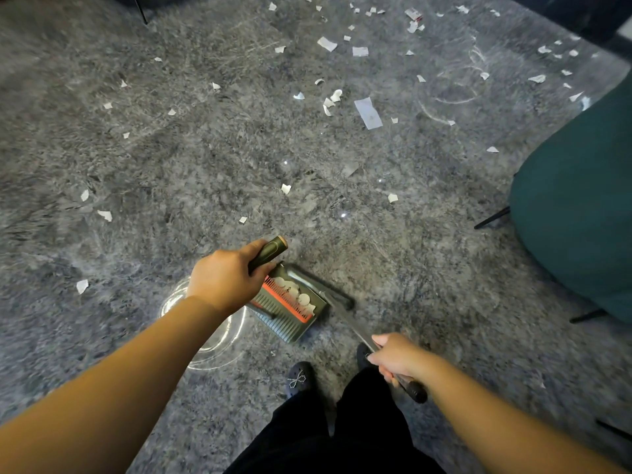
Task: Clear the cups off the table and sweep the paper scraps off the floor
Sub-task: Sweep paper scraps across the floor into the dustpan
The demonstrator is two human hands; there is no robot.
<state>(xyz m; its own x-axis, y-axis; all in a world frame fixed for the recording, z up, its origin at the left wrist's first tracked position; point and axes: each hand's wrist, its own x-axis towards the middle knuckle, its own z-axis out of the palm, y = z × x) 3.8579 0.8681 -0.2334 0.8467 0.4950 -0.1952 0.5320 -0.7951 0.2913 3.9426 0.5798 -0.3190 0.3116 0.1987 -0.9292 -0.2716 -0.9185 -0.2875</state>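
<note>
We hold the dustpan (289, 304) as our landmark: a dark green pan standing on the grey carpet (171, 148), just ahead of our 2 dark shoes (300, 378). A red comb strip (290, 304) crosses its mouth, and white paper scraps (297, 293) already lie inside it, right behind that strip.

Our left hand (225, 278) sits above the pan's left corner, fingers curled tight around the green dustpan handle (268, 253), whose tan-capped end pokes out past the knuckles.

Our right hand (398, 357) is to the right of the pan and nearer to us, its fingers wrapped round the broom handle (355, 328). That shaft runs slanting from the hand toward the pan's right edge, and its dark end sticks out behind the hand. The broom's head (342, 299) looks to be against the pan's right side, though blur keeps us from telling whether it touches.

Beyond the pan, many more torn white scraps (367, 112) are strewn over the carpet; 1 long strip lies well beyond it, slightly right, with small bits near it. A few scraps lie left of the pan, and the thickest scatter lies farthest from it, at the far edge of the carpet.

A teal chair (581, 217) on thin black legs stands well to the right of the pan.
</note>
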